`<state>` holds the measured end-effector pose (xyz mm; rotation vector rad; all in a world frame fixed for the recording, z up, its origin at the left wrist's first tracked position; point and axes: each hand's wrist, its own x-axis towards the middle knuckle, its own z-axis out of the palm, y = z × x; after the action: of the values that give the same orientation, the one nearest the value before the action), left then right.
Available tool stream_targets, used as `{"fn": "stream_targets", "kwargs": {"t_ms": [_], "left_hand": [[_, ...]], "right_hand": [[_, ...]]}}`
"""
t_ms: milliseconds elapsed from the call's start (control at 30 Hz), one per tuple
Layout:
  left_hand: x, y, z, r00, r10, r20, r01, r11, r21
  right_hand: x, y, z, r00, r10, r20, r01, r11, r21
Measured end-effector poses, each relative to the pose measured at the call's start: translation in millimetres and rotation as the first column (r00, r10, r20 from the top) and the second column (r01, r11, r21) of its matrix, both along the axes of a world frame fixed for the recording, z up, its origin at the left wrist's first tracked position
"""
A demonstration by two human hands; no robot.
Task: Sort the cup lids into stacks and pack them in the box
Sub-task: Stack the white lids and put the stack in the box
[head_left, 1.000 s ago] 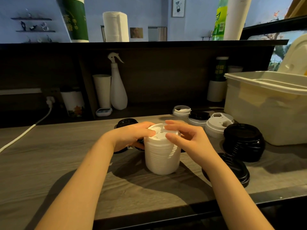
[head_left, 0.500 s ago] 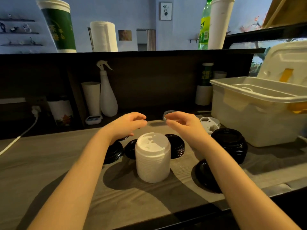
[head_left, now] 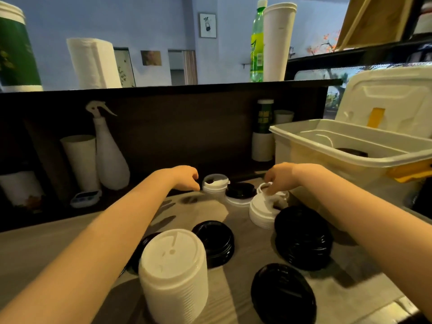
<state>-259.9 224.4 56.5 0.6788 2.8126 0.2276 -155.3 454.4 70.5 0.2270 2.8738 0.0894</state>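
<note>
A tall stack of white lids stands nearest to me on the wooden counter. Black lid stacks sit behind it, to the right and at the front right. My left hand hovers with loosely curled fingers, holding nothing, just left of a small white lid stack. My right hand curls its fingertips onto the top lid of a low white stack. Between those two stacks lies a black lid on white ones. The open plastic box stands at the right, something black inside.
At the back left stand a white spray bottle, a paper cup stack and a small timer. More cups stand beside the box. The box's cover leans behind it. The counter edge runs along the bottom right.
Both hands left the tall white stack and reached to the far lids. The left went toward the small white stack, the right onto the low white stack by the box. My view moved closer.
</note>
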Motion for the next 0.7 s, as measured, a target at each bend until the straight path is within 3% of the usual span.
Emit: {"fn": "stream_targets", "kwargs": {"t_ms": [133, 267, 400, 600, 700], "left_hand": [[-22, 29, -20, 0.997, -0.076, -0.007, 0.075, 0.991, -0.113], [-39, 49, -30, 0.993, -0.116, 0.011, 0.117, 0.981, -0.155], [-56, 59, -23, 0.994, -0.104, 0.028, 0.108, 0.977, -0.187], [-67, 69, -35, 0.989, -0.086, 0.121, 0.109, 0.973, -0.202], [-69, 73, -47, 0.989, -0.079, 0.125, 0.095, 0.988, -0.122]], "right_hand": [[-9, 3, -1, 0.972, 0.029, 0.232, 0.002, 0.991, -0.135], [-14, -10, -12, 0.939, 0.084, 0.333, -0.077, 0.996, -0.034], [-22, -14, -22, 0.937, 0.139, 0.321, -0.158, 0.987, 0.034], [-16, -11, -23, 0.957, 0.171, 0.236, -0.171, 0.985, -0.021], [-15, -13, -21, 0.958, 0.168, 0.231, -0.172, 0.985, -0.007]]}}
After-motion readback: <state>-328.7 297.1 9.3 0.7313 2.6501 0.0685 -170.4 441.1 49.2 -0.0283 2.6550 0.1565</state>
